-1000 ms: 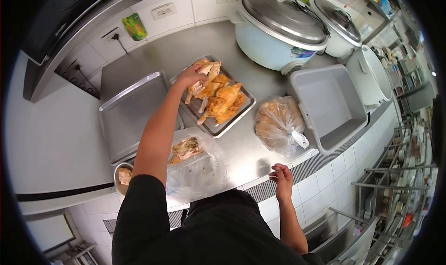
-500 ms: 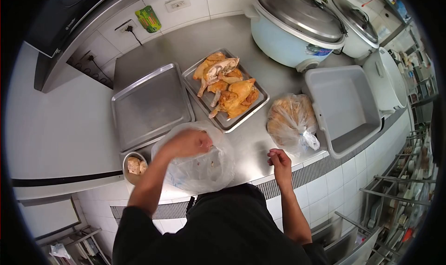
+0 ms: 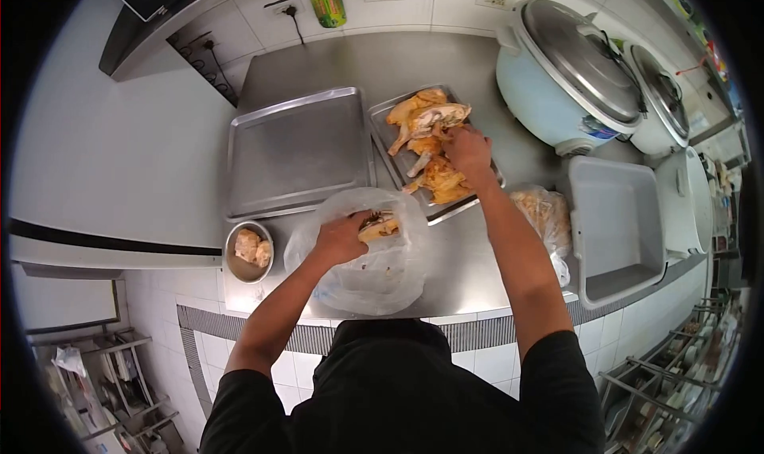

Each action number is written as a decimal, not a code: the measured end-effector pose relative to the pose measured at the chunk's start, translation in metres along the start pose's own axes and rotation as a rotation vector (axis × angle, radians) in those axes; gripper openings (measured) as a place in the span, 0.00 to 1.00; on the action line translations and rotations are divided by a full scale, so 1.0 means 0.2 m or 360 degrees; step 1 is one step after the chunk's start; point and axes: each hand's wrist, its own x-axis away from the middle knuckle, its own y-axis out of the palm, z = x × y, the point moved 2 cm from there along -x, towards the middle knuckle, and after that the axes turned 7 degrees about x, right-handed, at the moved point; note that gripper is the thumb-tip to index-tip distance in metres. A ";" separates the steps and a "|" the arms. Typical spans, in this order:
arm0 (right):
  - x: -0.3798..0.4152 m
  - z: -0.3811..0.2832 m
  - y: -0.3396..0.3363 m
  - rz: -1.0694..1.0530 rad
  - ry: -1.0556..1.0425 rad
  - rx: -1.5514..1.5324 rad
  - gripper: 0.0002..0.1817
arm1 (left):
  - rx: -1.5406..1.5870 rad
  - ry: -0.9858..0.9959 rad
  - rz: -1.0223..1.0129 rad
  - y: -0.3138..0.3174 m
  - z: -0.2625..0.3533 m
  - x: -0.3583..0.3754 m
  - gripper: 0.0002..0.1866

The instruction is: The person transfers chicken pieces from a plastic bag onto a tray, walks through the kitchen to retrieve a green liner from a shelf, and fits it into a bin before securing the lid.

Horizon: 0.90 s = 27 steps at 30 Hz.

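Chicken (image 3: pixel 442 185) on tray (image 3: pixel 455 211), right hand (image 3: pixel 468 148) at its right side, can't tell grip | bony piece (image 3: pixel 380 229) on plastic bag (image 3: pixel 362 287), just right of left hand (image 3: pixel 344 237), kinda lengthwise sideways, fingers touching, grip unclear

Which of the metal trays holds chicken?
The rectangular silver metal tray beneath the right hand, bearing golden chicken; the other rectangular silver tray, further left, bears none.

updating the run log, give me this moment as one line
left hand: at chicken piece, plastic bag beneath | right hand: at golden chicken on metal tray
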 end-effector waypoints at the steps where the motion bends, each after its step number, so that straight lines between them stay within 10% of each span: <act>1: -0.03 0.01 0.02 -0.0173 0.0054 0.0151 0.13 | 0.0319 -0.0190 -0.0261 -0.03 0.00 0.02 0.32; 4: -0.05 0.01 0.04 -0.0014 0.0085 0.0065 0.15 | 0.0484 0.0174 -0.0499 -0.05 -0.22 -0.05 0.31; 10: 0.22 -0.07 -0.17 0.0690 -0.0278 -0.0774 0.12 | 0.0609 -0.0055 -0.0340 0.19 -0.15 0.08 0.42; 13: 0.52 -0.08 -0.15 0.0405 0.0027 -0.1217 0.09 | 0.0083 -0.0020 0.0093 0.19 0.05 0.16 0.41; 20: 0.98 0.23 0.06 0.0305 0.0368 -0.1401 0.08 | -0.0236 0.0135 -0.0161 0.04 0.15 0.25 0.24; 27: 1.26 0.39 0.12 0.0141 0.0603 -0.1316 0.08 | 0.0546 0.0312 -0.0516 -0.66 0.41 0.36 0.36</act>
